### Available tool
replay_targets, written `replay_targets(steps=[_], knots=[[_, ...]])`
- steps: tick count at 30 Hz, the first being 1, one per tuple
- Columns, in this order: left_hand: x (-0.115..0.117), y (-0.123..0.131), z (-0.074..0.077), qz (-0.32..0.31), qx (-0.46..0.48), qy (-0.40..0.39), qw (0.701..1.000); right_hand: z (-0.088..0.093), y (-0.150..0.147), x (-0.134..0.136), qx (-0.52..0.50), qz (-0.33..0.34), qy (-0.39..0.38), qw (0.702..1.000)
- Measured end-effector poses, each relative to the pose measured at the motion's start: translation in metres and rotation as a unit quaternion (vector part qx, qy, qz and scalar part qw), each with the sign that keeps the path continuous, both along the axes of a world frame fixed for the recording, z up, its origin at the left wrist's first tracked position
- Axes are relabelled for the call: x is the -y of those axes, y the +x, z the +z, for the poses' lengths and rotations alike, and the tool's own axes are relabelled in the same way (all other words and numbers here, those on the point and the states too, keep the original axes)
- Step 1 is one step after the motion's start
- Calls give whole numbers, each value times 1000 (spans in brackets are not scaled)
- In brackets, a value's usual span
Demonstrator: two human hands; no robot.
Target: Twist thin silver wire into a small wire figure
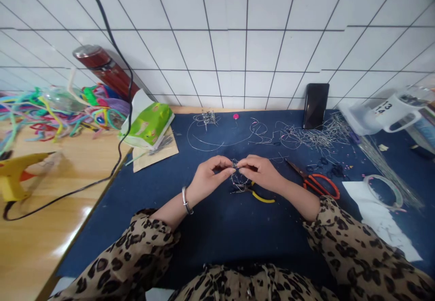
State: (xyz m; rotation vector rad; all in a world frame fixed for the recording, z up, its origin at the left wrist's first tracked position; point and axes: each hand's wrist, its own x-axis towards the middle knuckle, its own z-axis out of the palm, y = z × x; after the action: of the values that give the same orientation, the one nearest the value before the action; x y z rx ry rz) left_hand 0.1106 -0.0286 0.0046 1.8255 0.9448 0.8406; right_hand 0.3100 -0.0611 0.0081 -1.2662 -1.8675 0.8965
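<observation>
My left hand (pixel 208 177) and my right hand (pixel 261 172) meet over the dark blue mat (pixel 217 228), both pinching a small twisted piece of thin silver wire (pixel 235 170) between their fingertips. Loops of the wire hang down below the fingers. Yellow-handled pliers (pixel 258 196) lie on the mat just under my right hand. A silver bangle sits on my left wrist.
Orange-handled scissors (pixel 314 182) lie right of my hands. Loose wire (pixel 306 136), a black phone (pixel 316 105) against the tiled wall, a white mug (pixel 396 109) and a tape roll (pixel 384 190) are farther right. A tissue pack (pixel 149 124), pipe cleaners (pixel 61 111), a yellow glue gun (pixel 16 174) and a black cable are left.
</observation>
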Motion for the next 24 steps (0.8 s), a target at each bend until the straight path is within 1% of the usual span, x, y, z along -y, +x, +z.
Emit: replay_targets(steps=[3, 6, 7, 9, 12, 17, 19, 21, 24], knots=[[2, 1, 0, 27, -51, 84, 995, -3, -2, 1, 11, 9, 13, 1000], [4, 1, 1, 25, -102, 181, 978, -4, -3, 2, 16, 5, 23, 1000], [4, 1, 1, 23, -112, 203, 973, -5, -4, 2, 16, 2, 28, 999], [6, 1, 1, 24, -123, 222, 967, -6, -5, 2, 15, -4, 40, 999], [6, 3, 1, 45, -125, 201, 970, -8, -6, 2, 4, -11, 54, 998], [6, 6, 1, 72, -78, 88, 990, -11, -7, 2, -14, -18, 51, 998], [5, 7, 0, 81, -52, 56, 994, -11, -7, 1, -15, -21, 46, 999], [4, 6, 0, 83, -31, 46, 995, -12, -7, 1, -16, -22, 41, 999], [3, 5, -1, 65, -2, 36, 997, -11, -6, 1, -17, -20, 34, 999]])
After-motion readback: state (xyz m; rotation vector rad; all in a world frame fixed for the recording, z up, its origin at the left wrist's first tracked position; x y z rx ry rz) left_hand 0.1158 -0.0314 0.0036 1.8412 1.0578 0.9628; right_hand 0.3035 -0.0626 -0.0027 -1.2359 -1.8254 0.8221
